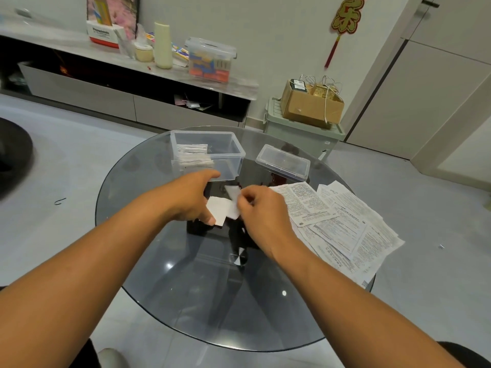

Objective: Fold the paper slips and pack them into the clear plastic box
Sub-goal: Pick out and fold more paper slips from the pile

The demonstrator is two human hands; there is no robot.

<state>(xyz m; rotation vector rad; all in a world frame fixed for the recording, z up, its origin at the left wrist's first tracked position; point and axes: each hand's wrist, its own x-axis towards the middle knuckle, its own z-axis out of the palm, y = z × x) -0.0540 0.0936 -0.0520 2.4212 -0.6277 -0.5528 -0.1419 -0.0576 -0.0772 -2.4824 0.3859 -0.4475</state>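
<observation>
You have one paper slip (223,208) between both hands above the middle of the round glass counter (148,261), well placed for folding: clear of the pile and just in front of the box. Your left hand (191,200) holds the slip's left part, thumb over its near edge and fingers curled behind it, which steadies the half that stays put. Your right hand (261,211) pinches the slip's right part with curled fingers (245,201), lifting that flap toward a crease; how many folds it already carries I cannot tell.

The clear plastic box (228,155) stands open just beyond your left hand, so a finished slip needs only a short reach. Folded slips (194,156) are stacked against its left end, leaving the right end free, so packing looks partly done. Its lid (283,162) lies beside it on the right, out of the way. The unfolded printed sheets (342,224) fan out under your right forearm, near the hand that would take the next one.
</observation>
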